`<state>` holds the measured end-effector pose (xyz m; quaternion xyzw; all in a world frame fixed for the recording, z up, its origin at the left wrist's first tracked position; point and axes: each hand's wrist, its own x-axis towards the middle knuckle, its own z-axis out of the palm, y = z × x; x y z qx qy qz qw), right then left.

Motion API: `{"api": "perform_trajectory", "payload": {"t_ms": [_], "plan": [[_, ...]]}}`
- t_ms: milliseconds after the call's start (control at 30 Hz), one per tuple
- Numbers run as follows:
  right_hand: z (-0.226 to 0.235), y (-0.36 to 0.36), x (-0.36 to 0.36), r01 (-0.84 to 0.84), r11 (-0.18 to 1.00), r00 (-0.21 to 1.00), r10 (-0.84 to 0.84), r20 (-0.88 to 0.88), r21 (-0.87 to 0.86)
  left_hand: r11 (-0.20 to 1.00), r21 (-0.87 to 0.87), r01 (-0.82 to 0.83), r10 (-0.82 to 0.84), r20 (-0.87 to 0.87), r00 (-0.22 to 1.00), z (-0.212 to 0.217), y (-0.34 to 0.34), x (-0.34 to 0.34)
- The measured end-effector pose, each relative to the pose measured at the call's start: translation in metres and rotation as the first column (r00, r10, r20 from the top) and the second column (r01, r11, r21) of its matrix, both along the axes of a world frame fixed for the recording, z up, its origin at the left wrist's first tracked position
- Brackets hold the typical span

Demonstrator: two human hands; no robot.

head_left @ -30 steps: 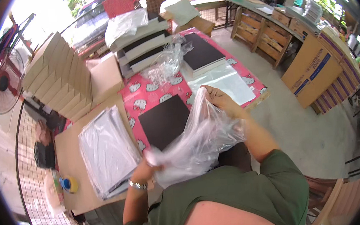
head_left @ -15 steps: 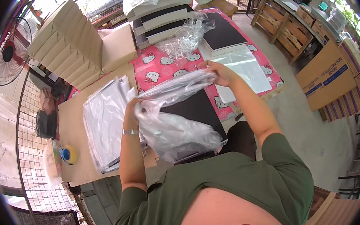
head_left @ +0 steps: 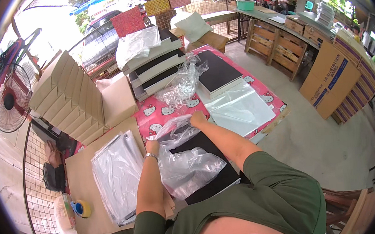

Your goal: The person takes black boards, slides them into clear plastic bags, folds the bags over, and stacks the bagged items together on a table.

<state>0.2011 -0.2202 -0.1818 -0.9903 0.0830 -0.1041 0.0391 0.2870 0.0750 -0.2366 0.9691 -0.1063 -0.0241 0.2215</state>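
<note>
A clear plastic bag point(head_left: 189, 168) lies crumpled over a black board point(head_left: 218, 188) in front of me. My left hand point(head_left: 152, 146) grips the bag's far left edge, its fingers partly hidden by the plastic. At the far right edge of the bag, my right hand point(head_left: 197, 119) is closed on the same plastic. To the left lies a stack of plastic-wrapped sheets point(head_left: 119, 176) on brown cardboard point(head_left: 82, 173). Flat clear plastic sleeves point(head_left: 240, 112) are at the right, beside a stack of black boards point(head_left: 221, 71).
Crumpled clear plastic point(head_left: 180, 86) sits behind my hands, near stacked black-and-white boards point(head_left: 157, 75). Tall brown paper-wrapped packs point(head_left: 68, 105) rise at the far left. A tape roll point(head_left: 83, 209) lies at the left edge. Cardboard boxes point(head_left: 331, 82) stand on the floor at right.
Both hands have come down with the plastic bag, from held up above the black board to low against the table. The head view has tilted up, showing more of the background.
</note>
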Motion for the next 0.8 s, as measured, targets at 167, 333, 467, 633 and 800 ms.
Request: {"api": "perform_trajectory", "payload": {"t_ms": [167,333,467,633,800], "plan": [[0.047,-0.025,-0.019,-0.006,0.988,0.986,-0.02,0.164,0.157,0.932,-0.325,-0.163,0.188,0.048,0.981,0.087,-0.024,-0.053],[0.205,-0.038,-0.043,-0.194,0.8,0.981,0.158,0.113,0.567,0.592,-0.781,-0.2,0.124,-0.158,0.98,0.263,0.014,-0.091],[0.325,-0.04,-0.17,-0.192,-0.064,0.924,0.324,0.202,0.979,0.402,-0.855,-0.327,-0.359,-0.476,0.803,0.358,0.042,-0.164],[0.297,-0.035,-0.274,-0.129,-0.122,0.889,0.426,0.169,0.984,0.728,-0.625,-0.28,-0.249,-0.623,0.741,0.366,0.051,-0.254],[0.202,-0.036,-0.284,-0.099,-0.565,0.915,0.271,0.298,0.819,0.53,-0.669,-0.52,-0.392,-0.738,0.549,0.274,0.055,-0.242]]}}
